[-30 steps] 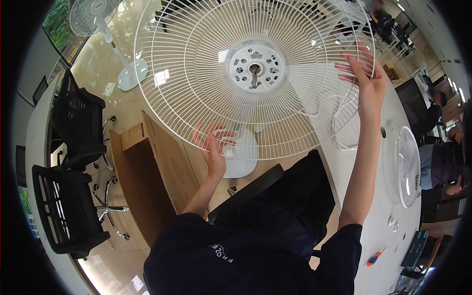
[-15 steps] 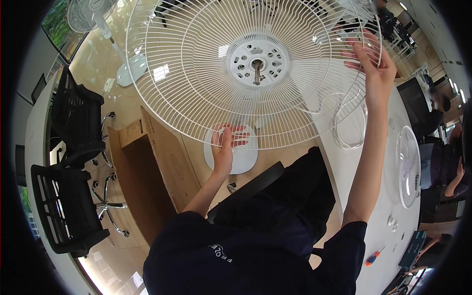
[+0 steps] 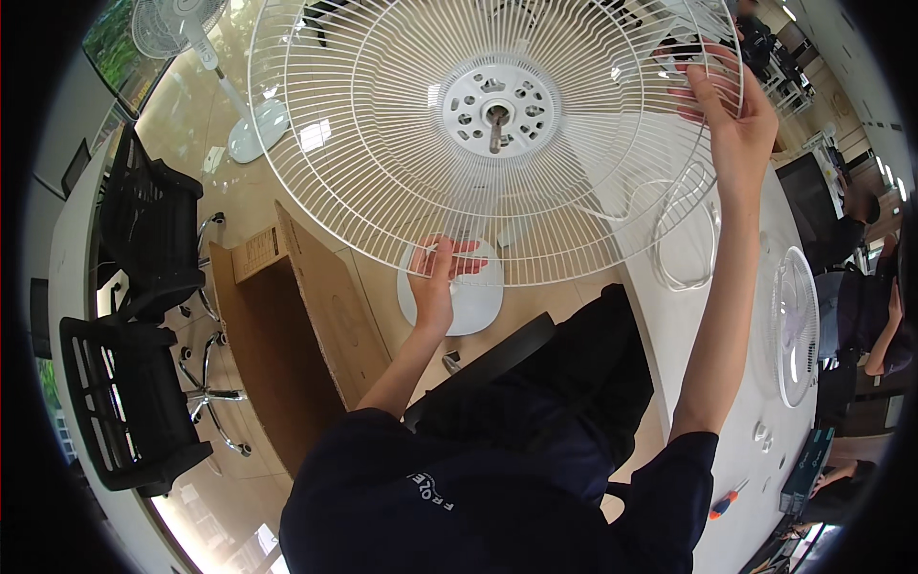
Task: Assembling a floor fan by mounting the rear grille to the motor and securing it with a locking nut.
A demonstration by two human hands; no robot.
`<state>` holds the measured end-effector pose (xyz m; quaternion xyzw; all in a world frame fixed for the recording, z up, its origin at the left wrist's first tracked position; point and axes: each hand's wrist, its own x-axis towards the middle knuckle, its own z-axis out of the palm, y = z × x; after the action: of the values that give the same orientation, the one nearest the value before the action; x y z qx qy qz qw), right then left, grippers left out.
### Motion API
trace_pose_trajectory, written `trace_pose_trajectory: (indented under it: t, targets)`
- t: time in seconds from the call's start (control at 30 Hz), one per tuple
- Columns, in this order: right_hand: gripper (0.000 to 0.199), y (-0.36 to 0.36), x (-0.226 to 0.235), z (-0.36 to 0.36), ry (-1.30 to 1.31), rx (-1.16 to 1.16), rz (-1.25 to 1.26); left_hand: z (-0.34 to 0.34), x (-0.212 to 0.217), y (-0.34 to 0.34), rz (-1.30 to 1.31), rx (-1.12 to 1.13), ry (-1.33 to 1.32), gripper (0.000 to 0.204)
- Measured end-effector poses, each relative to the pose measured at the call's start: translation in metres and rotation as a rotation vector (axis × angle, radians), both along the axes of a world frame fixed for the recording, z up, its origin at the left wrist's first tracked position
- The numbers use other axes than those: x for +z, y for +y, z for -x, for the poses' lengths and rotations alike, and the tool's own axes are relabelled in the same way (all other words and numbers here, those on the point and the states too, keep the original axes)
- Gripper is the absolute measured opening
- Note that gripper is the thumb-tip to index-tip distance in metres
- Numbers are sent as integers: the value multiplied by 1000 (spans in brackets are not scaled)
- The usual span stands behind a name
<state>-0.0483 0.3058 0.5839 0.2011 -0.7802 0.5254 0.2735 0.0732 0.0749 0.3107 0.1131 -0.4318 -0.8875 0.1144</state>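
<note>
A large white wire fan guard (image 3: 534, 134) spans the upper middle, its slotted round hub facing me. A metal motor shaft (image 3: 494, 141) pokes out through the hub's centre. My left hand (image 3: 432, 287) is closed round the guard's near lower rim, thumb on my side and fingers behind the wires. At the right rim my right hand (image 3: 744, 143) grips the wires the same way, fingers partly seen through them. Below the guard, the fan's white base (image 3: 469, 311) rests on the floor; the guard hides most of the stand.
An open cardboard box (image 3: 316, 335) stands at my left, near black chairs (image 3: 129, 402). The white table (image 3: 732, 383) at my right bears a coiled white cable (image 3: 660, 258), another fan guard (image 3: 794, 325) and a screwdriver (image 3: 729, 499). Another standing fan (image 3: 256, 132) is far left. People are at the far right.
The guard's hub has shifted slightly up and left, and its tilt has changed a little. My right hand has risen slightly with the rim. Both hands keep their hold.
</note>
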Motion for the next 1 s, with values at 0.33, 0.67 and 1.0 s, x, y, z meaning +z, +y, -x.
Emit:
trace_pose_trajectory:
  t: [0.33,0.67,1.0]
  targets:
    - [29,-5,-12,-13,45,-84,77,17,-3,-39,39,-182,-95,31]
    - [27,-1,-18,-6,43,-126,113,20,28,-66,-44,7,16,36]
    - [29,-4,-15,-8,82,-142,52,31,22,-71,205,149,103,33]
